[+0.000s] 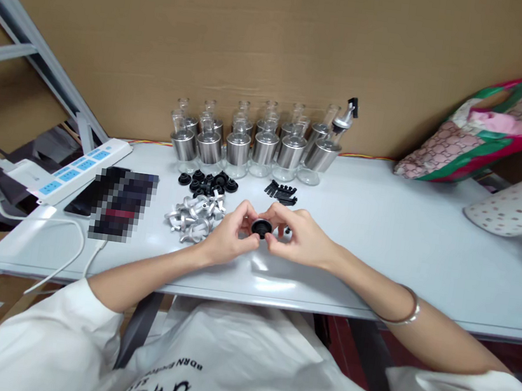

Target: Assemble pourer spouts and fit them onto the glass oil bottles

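Near the front middle of the table, my left hand (232, 235) and my right hand (298, 236) pinch a round black stopper (262, 228) between them, its ringed side facing up toward the camera. Left of my hands lies a pile of silver spout pieces (195, 216). Behind that pile are several loose black stoppers (207, 183). Small black levers (282, 192) lie just beyond my hands. Two rows of glass bottles with steel sleeves (238, 149) stand at the back. A silver pourer with a black lever (344, 120) sits in the rightmost front bottle.
On the left are a white power strip (86, 171), a dark phone (93, 189), a blurred-out device (125, 206) and white cables. To the right, a patterned bag (460, 141) leans by a spotted white cylinder (519, 204). Cardboard (282, 38) rises behind the table (380, 237).
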`<state>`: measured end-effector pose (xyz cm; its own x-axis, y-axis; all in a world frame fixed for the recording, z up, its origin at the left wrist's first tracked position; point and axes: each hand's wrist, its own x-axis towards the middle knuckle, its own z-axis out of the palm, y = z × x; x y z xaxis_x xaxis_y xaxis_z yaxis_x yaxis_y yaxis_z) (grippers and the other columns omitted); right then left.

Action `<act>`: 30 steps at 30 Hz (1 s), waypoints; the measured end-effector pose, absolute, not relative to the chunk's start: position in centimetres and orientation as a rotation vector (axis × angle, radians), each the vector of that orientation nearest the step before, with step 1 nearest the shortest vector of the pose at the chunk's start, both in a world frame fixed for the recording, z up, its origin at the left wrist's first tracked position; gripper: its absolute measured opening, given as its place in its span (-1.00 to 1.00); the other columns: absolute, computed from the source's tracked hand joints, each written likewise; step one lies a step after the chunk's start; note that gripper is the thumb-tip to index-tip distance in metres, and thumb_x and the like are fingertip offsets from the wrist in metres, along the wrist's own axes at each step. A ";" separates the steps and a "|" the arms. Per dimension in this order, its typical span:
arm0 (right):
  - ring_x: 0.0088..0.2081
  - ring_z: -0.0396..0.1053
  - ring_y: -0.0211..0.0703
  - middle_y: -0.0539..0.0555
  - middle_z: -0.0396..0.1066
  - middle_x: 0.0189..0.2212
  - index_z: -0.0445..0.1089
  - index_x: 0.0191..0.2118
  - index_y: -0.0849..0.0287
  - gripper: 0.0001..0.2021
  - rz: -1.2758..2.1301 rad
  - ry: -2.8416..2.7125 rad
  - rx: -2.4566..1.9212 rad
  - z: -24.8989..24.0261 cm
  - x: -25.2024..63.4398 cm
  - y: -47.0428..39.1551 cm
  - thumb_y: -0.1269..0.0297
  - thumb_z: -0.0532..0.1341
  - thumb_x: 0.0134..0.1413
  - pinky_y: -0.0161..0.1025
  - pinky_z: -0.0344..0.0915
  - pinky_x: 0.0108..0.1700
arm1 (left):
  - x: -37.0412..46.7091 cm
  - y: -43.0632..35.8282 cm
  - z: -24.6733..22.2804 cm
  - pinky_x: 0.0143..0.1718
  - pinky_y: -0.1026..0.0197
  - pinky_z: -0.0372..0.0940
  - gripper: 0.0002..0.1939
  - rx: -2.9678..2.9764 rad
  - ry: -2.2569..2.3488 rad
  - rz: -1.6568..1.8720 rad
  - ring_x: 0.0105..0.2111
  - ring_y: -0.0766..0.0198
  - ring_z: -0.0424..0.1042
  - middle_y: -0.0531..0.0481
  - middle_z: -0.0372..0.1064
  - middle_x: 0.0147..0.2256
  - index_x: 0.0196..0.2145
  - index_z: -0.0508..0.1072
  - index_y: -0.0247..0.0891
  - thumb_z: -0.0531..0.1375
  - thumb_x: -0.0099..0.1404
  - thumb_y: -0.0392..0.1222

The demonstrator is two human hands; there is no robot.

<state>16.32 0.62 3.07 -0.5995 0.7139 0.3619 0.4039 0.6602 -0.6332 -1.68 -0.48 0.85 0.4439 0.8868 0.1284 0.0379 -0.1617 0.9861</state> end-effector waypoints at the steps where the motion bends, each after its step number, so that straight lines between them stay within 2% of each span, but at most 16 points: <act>1: -0.60 0.25 -0.34 -0.07 0.35 -0.59 0.27 -0.33 0.18 -0.86 0.677 -2.269 -0.863 3.1 16.3 0.6 0.32 0.12 -0.11 -0.40 0.18 -0.51 | -1.7 -0.4 0.8 -0.35 0.28 0.23 -0.69 1.557 0.840 0.931 -0.41 0.36 0.27 0.12 0.14 -0.40 -0.36 0.10 -0.21 0.20 0.03 -0.14; 11: -0.59 0.26 -0.33 -0.06 0.36 -0.57 0.25 -0.39 0.17 -0.90 0.610 -2.291 -0.865 3.5 16.3 0.4 0.34 0.12 -0.13 -0.40 0.17 -0.49 | -1.8 -0.4 0.7 -0.30 0.28 0.23 -0.71 1.703 0.818 0.970 -0.40 0.38 0.23 0.12 0.16 -0.39 -0.35 0.10 -0.20 0.18 0.02 -0.27; 20: -0.58 0.20 -0.37 -0.07 0.34 -0.59 0.29 -0.43 0.18 -0.95 0.603 -2.285 -0.800 3.7 16.4 0.5 0.39 0.11 -0.10 -0.42 0.19 -0.46 | -2.1 -0.5 0.6 -0.45 0.33 0.10 -0.75 1.783 0.849 0.971 -0.53 0.43 0.10 0.19 0.05 -0.49 -0.38 0.09 -0.20 0.15 0.05 -0.29; 30: -0.58 0.18 -0.38 -0.09 0.29 -0.62 0.28 -0.45 0.19 -0.97 0.580 -2.285 -0.776 3.7 16.5 0.5 0.41 0.11 -0.10 -0.43 0.17 -0.48 | -2.0 -0.9 1.0 -0.55 0.34 0.01 -0.78 1.805 0.895 0.952 -0.56 0.45 0.04 0.17 0.06 -0.48 -0.40 0.09 -0.20 0.14 0.07 -0.25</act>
